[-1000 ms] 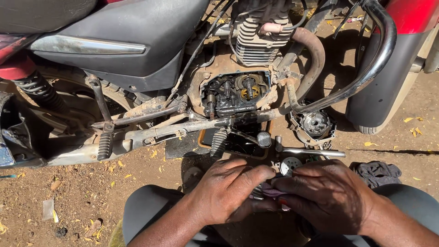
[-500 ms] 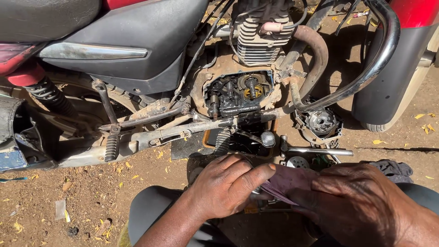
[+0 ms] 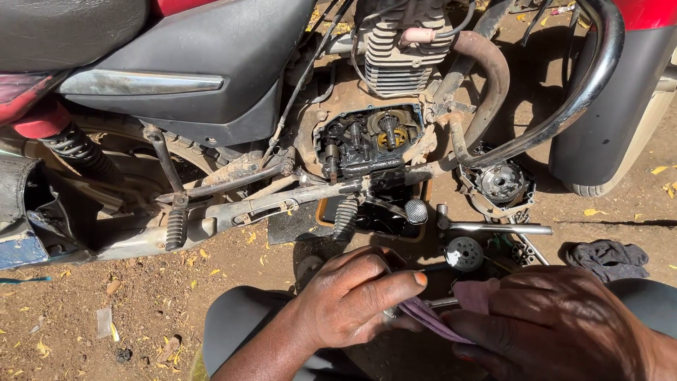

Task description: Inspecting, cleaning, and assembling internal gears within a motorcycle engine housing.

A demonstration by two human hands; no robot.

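Purple rag [image 3: 451, 321] pinched in right hand [image 3: 564, 328]; left hand [image 3: 356, 296] grips small metal part [image 3: 423, 305], steadying it for wiping.

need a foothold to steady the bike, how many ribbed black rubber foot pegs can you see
2. One ribbed black rubber foot peg hangs at the left under the seat; the other sits below the open engine case. Any on the bike's far side are hidden.

One motorcycle [image 3: 211, 85] with its engine [image 3: 370, 137] opened, one black drain tray [image 3: 374, 219] under it, one removed engine cover [image 3: 497, 185], one round gear part [image 3: 465, 252], one dark rag [image 3: 606, 259], one purple cloth [image 3: 437, 321], two hands: left hand [image 3: 352, 300], right hand [image 3: 564, 328]
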